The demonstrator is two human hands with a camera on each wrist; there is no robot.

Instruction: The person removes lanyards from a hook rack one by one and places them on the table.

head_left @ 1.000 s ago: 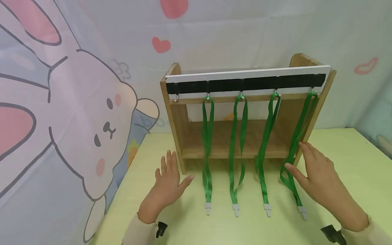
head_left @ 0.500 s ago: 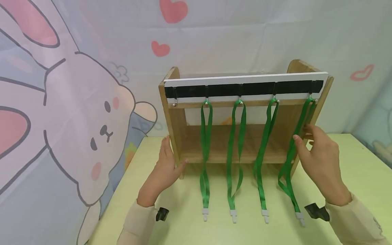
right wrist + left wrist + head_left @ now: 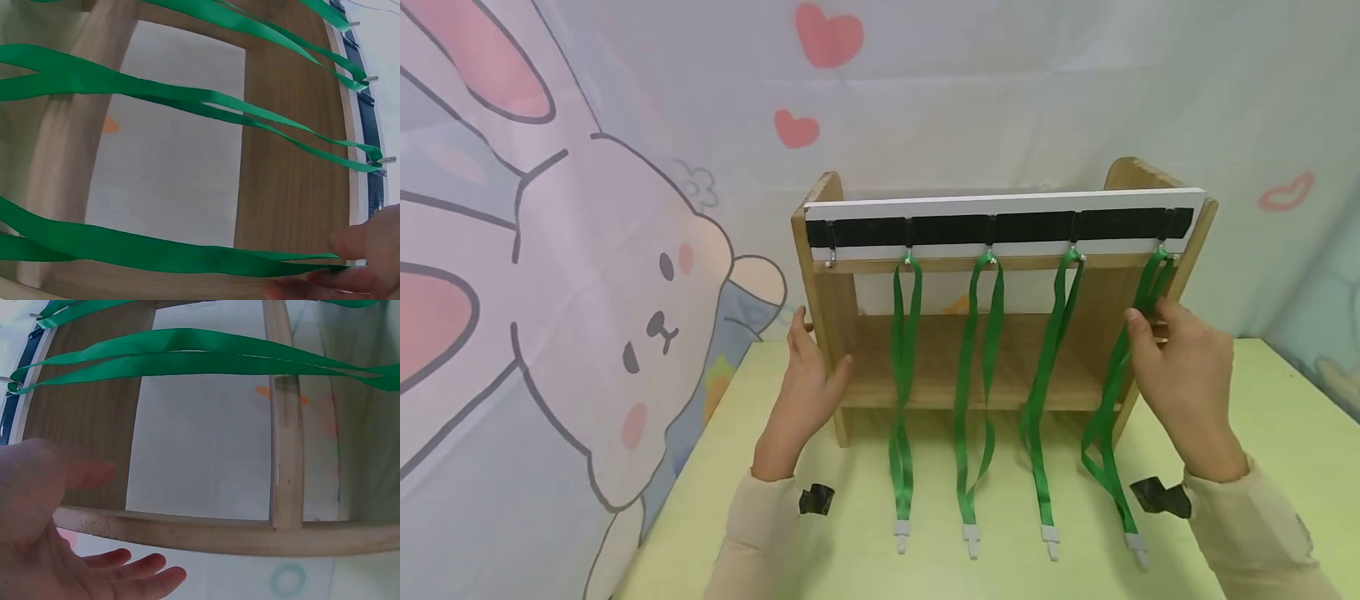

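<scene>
Below the lanyards (image 3: 1105, 408), only the head view shows clips (image 3: 1137, 546).

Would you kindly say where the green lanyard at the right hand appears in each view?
Head: the green lanyard hangs rightmost of four, by the right hand.
Left wrist: not in it.
Right wrist: the green lanyard crosses the bottom to the right hand.
Shared landmark: black strip, upper half, left edge, right edge respectively.

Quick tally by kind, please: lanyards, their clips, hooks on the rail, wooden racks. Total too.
Lanyards: 4
Clips: 4
Hooks: 5
Rack: 1
Total: 14
</scene>
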